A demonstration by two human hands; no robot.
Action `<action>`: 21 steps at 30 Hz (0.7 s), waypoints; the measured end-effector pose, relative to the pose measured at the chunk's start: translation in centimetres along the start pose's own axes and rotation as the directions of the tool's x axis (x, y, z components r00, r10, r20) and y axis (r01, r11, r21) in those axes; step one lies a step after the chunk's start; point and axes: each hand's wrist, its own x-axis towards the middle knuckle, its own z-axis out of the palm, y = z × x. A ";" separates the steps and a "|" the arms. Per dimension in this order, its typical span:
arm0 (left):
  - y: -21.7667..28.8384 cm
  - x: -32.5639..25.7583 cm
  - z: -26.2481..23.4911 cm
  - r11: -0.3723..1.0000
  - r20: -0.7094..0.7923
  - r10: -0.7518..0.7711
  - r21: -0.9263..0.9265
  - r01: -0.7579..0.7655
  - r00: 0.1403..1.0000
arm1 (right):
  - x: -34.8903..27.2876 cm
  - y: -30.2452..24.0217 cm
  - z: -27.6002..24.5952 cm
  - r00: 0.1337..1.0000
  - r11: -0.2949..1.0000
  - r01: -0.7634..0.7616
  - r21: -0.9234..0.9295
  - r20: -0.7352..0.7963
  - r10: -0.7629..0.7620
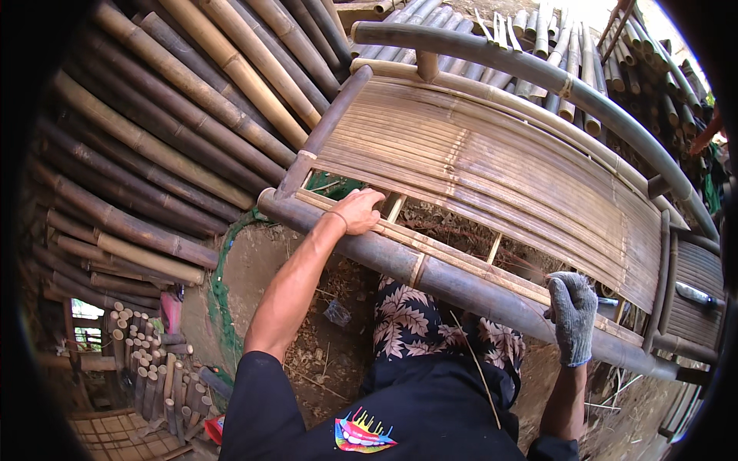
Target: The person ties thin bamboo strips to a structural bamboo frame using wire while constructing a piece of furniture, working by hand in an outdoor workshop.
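Observation:
A bamboo bench frame (pixel 461 280) stretches across in front of me, its thick dark front rail nearest my body. Thin bamboo slats (pixel 492 161) cover most of the seat, with an open gap between them and the front rail. Along that rail's inner side runs a pale split-bamboo strip (pixel 469 266). My bare left hand (pixel 358 212) is closed over the strip near the left end, fingertips curled toward the gap. Further right, my right hand (pixel 573 316) wears a grey knitted glove. It is closed beside the strip and rail; whatever it may hold is hidden.
Long bamboo poles (pixel 154 146) lie stacked at the left, and more cut poles (pixel 569 61) lie behind the bench. A knife-like blade (pixel 695 293) rests on slats at the far right. Green netting (pixel 221 296) trails over the ground. Short bamboo pieces (pixel 157 376) stand lower left.

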 end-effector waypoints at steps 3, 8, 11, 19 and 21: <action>-0.2 2.2 -1.1 0.991 0.225 0.060 -0.131 -0.031 0.972 | 0.2 0.2 0.5 1.000 1.000 -0.007 -0.018 0.025 0.007; 1.9 4.0 -2.3 1.000 0.353 0.018 0.017 -0.025 0.935 | 0.5 0.8 1.9 0.997 1.000 -0.014 -0.011 0.075 0.015; 6.4 2.8 -2.4 0.509 0.153 0.395 -0.857 -0.077 0.906 | 0.5 1.7 1.9 0.998 1.000 -0.016 -0.020 0.064 0.017; 6.1 0.7 0.0 0.831 -0.078 0.549 -0.059 -0.553 0.832 | 0.2 2.1 1.1 0.998 0.997 -0.056 0.049 0.038 0.054; 6.0 -0.6 0.0 0.848 0.042 0.520 0.095 -0.521 0.853 | 0.3 2.6 0.6 0.994 0.993 -0.104 0.057 0.023 0.103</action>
